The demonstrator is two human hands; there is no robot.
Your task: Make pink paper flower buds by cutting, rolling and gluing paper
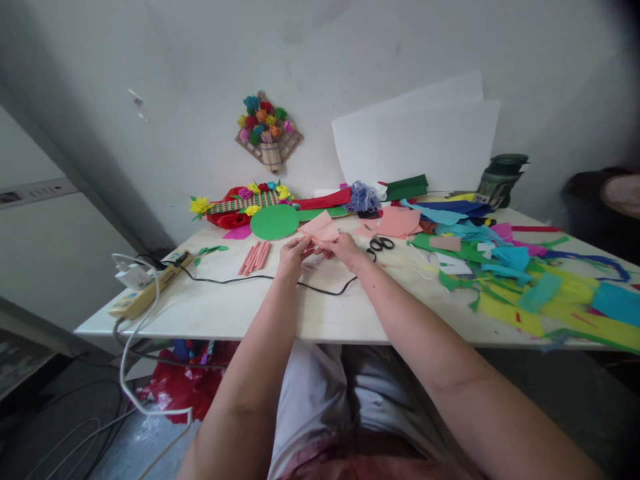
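Both of my hands meet over the middle of the white table, pinching a sheet of pink paper (321, 228) along its near edge. My left hand (295, 255) closes on the left end of that edge, and my right hand (345, 249) on the right end. The sheet tilts up and away from me, showing a crease. Left of my hands, several rolled pink paper tubes (255, 258) lie side by side. Black-handled scissors (383, 244) rest just to the right. More pink paper (399, 222) lies behind them. My fingertips are partly hidden under the paper.
A green disc (275, 222) and paper flowers (255, 191) sit at the back. Coloured paper scraps (505, 253) cover the right side near a dark green jar (500, 181). A black cable (225, 281) crosses the table from a power strip (150, 288).
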